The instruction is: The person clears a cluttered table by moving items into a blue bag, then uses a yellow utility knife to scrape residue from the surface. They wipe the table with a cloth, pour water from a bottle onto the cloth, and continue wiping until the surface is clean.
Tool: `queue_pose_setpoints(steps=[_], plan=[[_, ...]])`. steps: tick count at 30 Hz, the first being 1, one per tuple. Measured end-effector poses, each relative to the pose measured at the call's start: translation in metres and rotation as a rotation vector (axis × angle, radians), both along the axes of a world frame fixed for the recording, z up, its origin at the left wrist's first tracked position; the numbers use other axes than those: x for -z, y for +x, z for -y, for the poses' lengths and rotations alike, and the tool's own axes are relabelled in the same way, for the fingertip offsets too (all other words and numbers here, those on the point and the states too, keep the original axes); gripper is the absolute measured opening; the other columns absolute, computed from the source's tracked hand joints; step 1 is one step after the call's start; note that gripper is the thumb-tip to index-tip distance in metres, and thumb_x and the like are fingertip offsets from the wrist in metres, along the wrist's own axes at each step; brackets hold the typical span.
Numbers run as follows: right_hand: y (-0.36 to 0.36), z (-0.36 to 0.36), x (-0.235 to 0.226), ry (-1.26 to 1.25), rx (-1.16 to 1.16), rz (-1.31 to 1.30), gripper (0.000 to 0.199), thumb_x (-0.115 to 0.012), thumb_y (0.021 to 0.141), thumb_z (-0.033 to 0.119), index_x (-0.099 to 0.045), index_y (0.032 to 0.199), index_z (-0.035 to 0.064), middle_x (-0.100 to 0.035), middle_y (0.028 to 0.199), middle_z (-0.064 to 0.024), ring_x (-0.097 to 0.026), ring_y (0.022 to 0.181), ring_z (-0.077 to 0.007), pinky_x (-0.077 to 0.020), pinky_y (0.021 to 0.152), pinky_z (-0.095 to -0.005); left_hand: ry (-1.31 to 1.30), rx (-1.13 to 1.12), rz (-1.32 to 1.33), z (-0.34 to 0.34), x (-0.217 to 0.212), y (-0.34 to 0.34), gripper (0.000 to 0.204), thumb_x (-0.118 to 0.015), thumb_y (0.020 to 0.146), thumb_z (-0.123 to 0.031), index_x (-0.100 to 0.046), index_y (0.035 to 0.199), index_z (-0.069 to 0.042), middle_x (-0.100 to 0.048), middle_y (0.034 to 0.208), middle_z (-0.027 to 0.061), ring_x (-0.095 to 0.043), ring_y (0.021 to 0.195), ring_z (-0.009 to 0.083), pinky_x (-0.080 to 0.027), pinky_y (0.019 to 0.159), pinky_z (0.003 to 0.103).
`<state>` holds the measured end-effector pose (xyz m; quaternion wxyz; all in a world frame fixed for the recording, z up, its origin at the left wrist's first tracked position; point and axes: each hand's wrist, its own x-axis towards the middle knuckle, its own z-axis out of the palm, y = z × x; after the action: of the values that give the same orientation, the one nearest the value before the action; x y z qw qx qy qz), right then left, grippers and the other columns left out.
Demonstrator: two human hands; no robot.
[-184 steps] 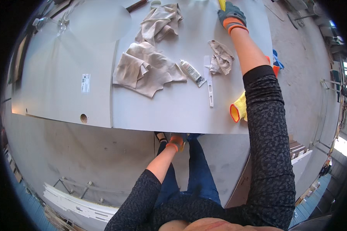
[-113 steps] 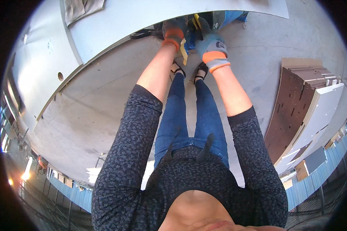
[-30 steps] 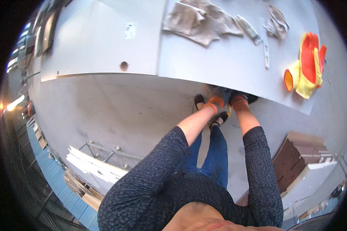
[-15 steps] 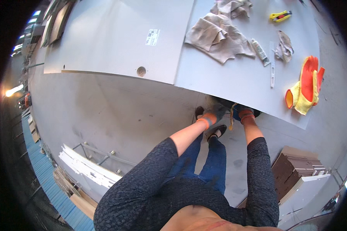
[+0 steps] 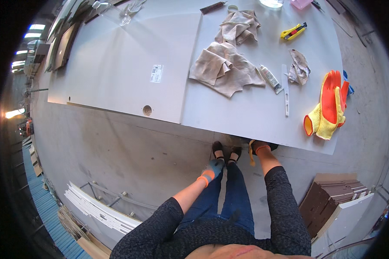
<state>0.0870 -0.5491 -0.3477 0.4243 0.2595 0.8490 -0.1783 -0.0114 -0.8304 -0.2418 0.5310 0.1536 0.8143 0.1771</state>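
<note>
My left hand [image 5: 213, 169], in a grey work glove with an orange cuff, hangs in front of my legs below the table's front edge. Nothing shows plainly in it, and its fingers are too small and blurred to read. My right hand [image 5: 260, 147], gloved with an orange cuff, reaches under the edge of the white-topped table [image 5: 246, 125]. The tabletop hides most of its fingers, so what it holds cannot be made out. Beside it, a yellowish strip [image 5: 251, 153] dangles next to something dark under the edge.
On the table lie a pale panel [image 5: 116, 64] with a round hole, crumpled cloths [image 5: 227, 69], a tube [image 5: 271, 79], a white plastic spreader [image 5: 286, 93], a yellow utility knife [image 5: 294, 31], orange-and-yellow gloves [image 5: 328, 105] and a clear bottle [image 5: 112, 13]. Brown boards [image 5: 328, 200] stand at right.
My left hand has drawn back from under the table edge, down toward my legs. My right hand stays under the edge. The view has shifted, showing more of the table's far side.
</note>
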Motion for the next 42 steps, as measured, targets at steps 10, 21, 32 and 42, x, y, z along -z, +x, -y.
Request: queue_pose_setpoints(steps=[10,21,32,42], plan=[[0.026,-0.013,0.003,0.002,0.055,-0.12,0.055,-0.042,0.106,0.041,-0.052,0.152,0.0126,-0.043,0.163,-0.0133,-0.045,0.147,-0.0327,-0.0363,0.12,-0.0469,0.184,0.033,0.016,-0.022,0.005,0.046,0.042,-0.058,0.1,-0.035,-0.069,0.113,0.002,-0.071,0.113,0.0274,-0.066,0.106,0.0443,-0.052,0.09,0.049],[0.003,-0.009,-0.044,-0.022,0.188,-0.409,0.055,-0.044,0.106,0.042,-0.053,0.151,0.0123,-0.045,0.162,-0.0136,-0.048,0.144,-0.0321,-0.0376,0.119,-0.0457,0.005,-0.11,-0.047,0.0,-0.018,0.022,0.041,-0.062,0.097,-0.04,-0.074,0.11,-0.003,-0.072,0.11,0.0262,-0.069,0.107,0.0441,-0.053,0.088,0.045],[-0.011,0.003,-0.051,-0.012,0.047,-0.281,0.056,-0.046,0.105,0.043,-0.053,0.151,0.0118,-0.046,0.161,-0.0136,-0.05,0.142,-0.0311,-0.0384,0.118,-0.0442,0.057,-0.188,-0.046,-0.002,-0.033,0.045,0.042,-0.066,0.097,-0.038,-0.073,0.097,0.003,-0.069,0.074,0.0143,-0.065,0.069,0.0201,-0.051,0.066,0.039],[0.013,0.025,0.002,-0.075,0.018,-0.468,0.054,-0.038,0.106,0.043,-0.058,0.143,0.01,-0.052,0.156,-0.0133,-0.049,0.141,-0.0355,-0.0377,0.115,-0.0477,0.052,-0.231,-0.069,0.015,-0.032,0.05,0.041,-0.066,0.097,-0.039,-0.074,0.099,0.001,-0.073,0.083,0.0197,-0.069,0.076,0.0224,-0.052,0.072,0.039]])
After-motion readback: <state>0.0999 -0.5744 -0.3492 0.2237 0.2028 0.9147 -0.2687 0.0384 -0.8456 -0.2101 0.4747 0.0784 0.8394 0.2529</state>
